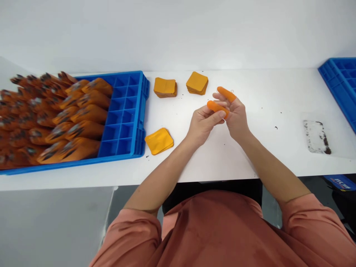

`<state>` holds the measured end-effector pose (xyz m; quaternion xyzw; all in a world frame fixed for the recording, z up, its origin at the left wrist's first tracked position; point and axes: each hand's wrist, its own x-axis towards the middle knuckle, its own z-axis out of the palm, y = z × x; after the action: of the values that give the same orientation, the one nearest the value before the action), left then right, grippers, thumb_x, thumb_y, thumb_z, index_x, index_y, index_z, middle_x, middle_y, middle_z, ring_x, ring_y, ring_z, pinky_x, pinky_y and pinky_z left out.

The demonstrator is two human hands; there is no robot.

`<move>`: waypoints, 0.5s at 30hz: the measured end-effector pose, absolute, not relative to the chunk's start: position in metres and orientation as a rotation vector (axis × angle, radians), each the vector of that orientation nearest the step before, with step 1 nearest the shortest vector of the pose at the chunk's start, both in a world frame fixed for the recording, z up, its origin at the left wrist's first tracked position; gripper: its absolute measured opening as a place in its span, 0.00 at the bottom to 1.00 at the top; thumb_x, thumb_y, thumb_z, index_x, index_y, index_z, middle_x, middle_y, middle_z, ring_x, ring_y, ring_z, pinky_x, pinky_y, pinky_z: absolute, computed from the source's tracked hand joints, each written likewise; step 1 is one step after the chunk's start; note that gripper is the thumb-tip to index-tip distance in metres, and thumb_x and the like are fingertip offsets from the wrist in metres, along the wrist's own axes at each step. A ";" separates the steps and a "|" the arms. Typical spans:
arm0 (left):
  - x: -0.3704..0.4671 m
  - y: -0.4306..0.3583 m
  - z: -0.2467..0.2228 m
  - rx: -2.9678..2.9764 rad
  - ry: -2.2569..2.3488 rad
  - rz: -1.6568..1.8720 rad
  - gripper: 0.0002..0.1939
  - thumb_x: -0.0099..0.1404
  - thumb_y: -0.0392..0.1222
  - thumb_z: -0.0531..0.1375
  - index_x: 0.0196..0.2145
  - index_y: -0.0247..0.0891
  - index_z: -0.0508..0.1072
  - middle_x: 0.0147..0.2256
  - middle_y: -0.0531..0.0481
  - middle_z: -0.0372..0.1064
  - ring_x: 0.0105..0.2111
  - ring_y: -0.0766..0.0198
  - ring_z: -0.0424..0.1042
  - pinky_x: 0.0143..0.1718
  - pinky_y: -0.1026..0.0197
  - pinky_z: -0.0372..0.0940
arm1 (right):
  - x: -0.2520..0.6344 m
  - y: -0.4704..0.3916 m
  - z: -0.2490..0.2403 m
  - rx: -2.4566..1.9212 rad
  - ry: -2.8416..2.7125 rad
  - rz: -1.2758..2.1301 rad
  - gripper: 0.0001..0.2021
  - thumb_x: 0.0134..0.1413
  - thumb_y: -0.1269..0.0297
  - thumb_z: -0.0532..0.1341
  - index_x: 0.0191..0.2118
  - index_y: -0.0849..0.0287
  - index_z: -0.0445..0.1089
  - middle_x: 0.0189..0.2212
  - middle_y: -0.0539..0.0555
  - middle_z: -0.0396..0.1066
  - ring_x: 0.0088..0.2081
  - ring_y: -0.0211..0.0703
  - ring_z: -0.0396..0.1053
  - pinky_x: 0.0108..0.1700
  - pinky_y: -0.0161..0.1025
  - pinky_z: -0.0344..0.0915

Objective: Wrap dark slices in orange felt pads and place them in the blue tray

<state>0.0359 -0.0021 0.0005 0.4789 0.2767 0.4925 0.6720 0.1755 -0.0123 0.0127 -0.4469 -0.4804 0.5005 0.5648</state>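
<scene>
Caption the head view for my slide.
Left hand and right hand meet at orange finger covers, near yellow stacks and a part-filled blue tray.

A pale wall point(178, 33) rises behind the white counter point(283, 92), with grey floor point(50, 222) below and a blue lettered package point(340, 181) at lower right.

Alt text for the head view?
The left hand pinches an orange finger cot on the right hand, which wears a second cot. Three stacks of yellow-orange packets lie on the white table, beside a blue tray partly filled with orange pouches.
</scene>
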 end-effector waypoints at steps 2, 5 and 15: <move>0.040 -0.005 -0.001 1.049 0.603 1.094 0.27 0.55 0.63 0.82 0.44 0.44 0.86 0.41 0.51 0.84 0.43 0.63 0.81 0.45 0.60 0.76 | 0.173 -0.013 0.009 -1.099 -1.109 1.135 0.37 0.50 0.46 0.77 0.66 0.43 0.73 0.67 0.56 0.75 0.72 0.58 0.70 0.68 0.59 0.77; 0.044 -0.009 -0.001 1.055 0.593 1.060 0.26 0.55 0.63 0.82 0.41 0.42 0.86 0.42 0.50 0.84 0.43 0.62 0.81 0.47 0.58 0.76 | 0.173 -0.014 0.002 -1.164 -1.108 1.074 0.37 0.55 0.45 0.74 0.69 0.42 0.71 0.69 0.56 0.73 0.69 0.60 0.72 0.68 0.63 0.76; 0.035 -0.012 0.014 1.152 0.608 1.024 0.20 0.60 0.61 0.80 0.41 0.45 0.88 0.41 0.50 0.84 0.47 0.60 0.81 0.50 0.56 0.74 | 0.179 -0.014 -0.001 -1.174 -1.207 0.966 0.32 0.60 0.43 0.73 0.68 0.36 0.70 0.78 0.47 0.63 0.81 0.63 0.53 0.75 0.68 0.68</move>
<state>0.0355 -0.0123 0.0139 0.5122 0.2703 0.4555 0.6761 0.1786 -0.0143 -0.0006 -0.4991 -0.5131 0.4107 0.5647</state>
